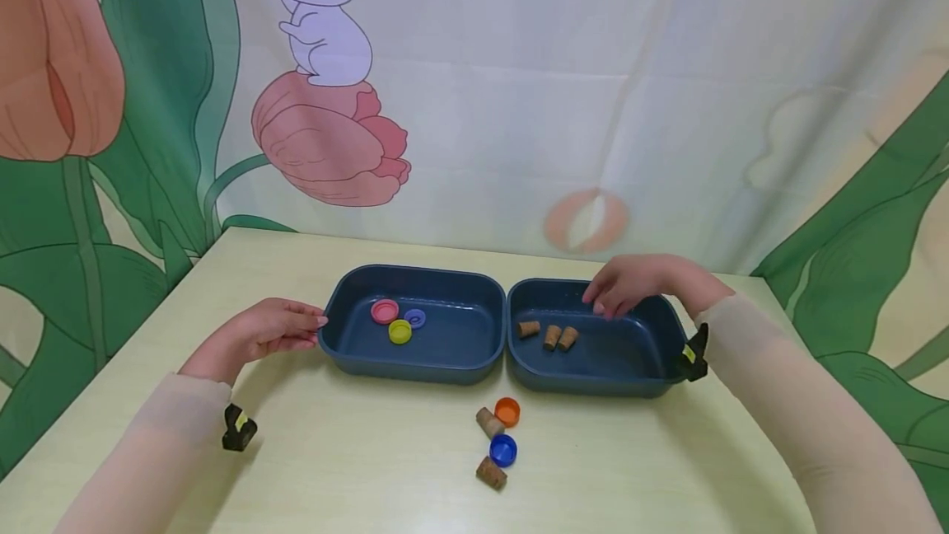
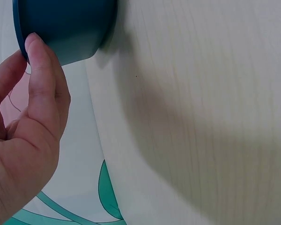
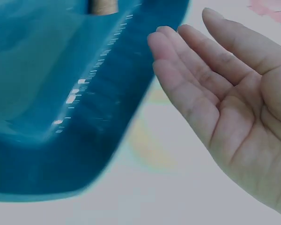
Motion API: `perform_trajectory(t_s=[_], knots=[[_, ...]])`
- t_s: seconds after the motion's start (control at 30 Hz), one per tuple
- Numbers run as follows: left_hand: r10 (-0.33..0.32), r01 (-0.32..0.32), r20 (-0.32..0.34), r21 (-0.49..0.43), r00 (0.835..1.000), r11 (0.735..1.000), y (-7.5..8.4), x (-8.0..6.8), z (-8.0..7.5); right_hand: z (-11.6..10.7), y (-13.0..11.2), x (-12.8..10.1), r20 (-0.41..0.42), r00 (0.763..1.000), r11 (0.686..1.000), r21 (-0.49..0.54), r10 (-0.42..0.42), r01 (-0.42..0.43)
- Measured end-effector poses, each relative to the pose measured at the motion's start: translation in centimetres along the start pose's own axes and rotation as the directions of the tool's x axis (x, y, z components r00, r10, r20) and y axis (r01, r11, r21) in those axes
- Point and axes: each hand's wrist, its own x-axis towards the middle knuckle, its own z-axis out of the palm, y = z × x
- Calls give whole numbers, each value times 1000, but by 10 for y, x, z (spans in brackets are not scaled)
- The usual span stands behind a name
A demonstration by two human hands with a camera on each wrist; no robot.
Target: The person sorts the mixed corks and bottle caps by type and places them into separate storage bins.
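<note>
My left hand (image 1: 278,328) pinches the left-end rim of the left dark blue bin (image 1: 415,371); the left wrist view shows the thumb and a finger (image 2: 40,70) at that rim. Inside lie a pink cap (image 1: 385,311), a yellow cap (image 1: 400,332) and a purple cap (image 1: 415,319). Over the back of the right dark blue bin (image 1: 593,386) hovers my right hand (image 1: 630,283), fingers loosely bent and holding nothing. Three corks (image 1: 552,337) lie in that bin, towards its left side. One cork (image 3: 103,6) shows at the top of the right wrist view.
In front of the bins, on the pale wooden table (image 1: 356,452), lie an orange cap (image 1: 507,412), a cork (image 1: 489,423), a blue cap (image 1: 503,451) and another cork (image 1: 492,473). The bins stand side by side. A printed curtain (image 1: 474,105) hangs behind the table.
</note>
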Motion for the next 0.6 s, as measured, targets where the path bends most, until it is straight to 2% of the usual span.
perform_trajectory(t_s=[0.1, 0.23, 0.43, 0.6], knots=[[-6, 6, 0, -3, 1000, 1000, 0, 0, 0, 2, -8, -17, -77, 996, 999, -19, -49, 47], [-9, 9, -1, -2, 1000, 1000, -1, 1, 0, 10, -18, -40, -182, 978, 995, -14, -104, 103], [0, 0, -1, 0, 1000, 1000, 0, 0, 1, 36, -28, -61, -339, 928, 987, -20, -158, 160], [3, -3, 8, 4, 1000, 1000, -1, 1, 0, 64, -33, -65, -412, 893, 979, 18, -180, 205]])
